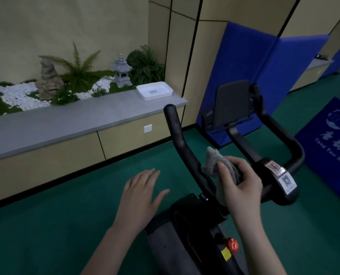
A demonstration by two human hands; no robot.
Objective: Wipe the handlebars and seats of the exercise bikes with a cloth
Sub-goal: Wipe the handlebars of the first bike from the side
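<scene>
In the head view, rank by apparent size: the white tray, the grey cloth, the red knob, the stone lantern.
1. grey cloth, partly hidden by the right hand, and white tray: too close to rank
2. stone lantern
3. red knob

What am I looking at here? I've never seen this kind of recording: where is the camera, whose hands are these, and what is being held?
There is one picture, taken by a wide-angle camera worn on a person's head, looking forward and down, so the hands are the wearer's own. The right hand grips a grey cloth against the black handlebars of an exercise bike. The left hand hovers open over the green floor, holding nothing. On the grey ledge at the left stands a white tray, with a small rock-and-fern garden behind it.
</scene>
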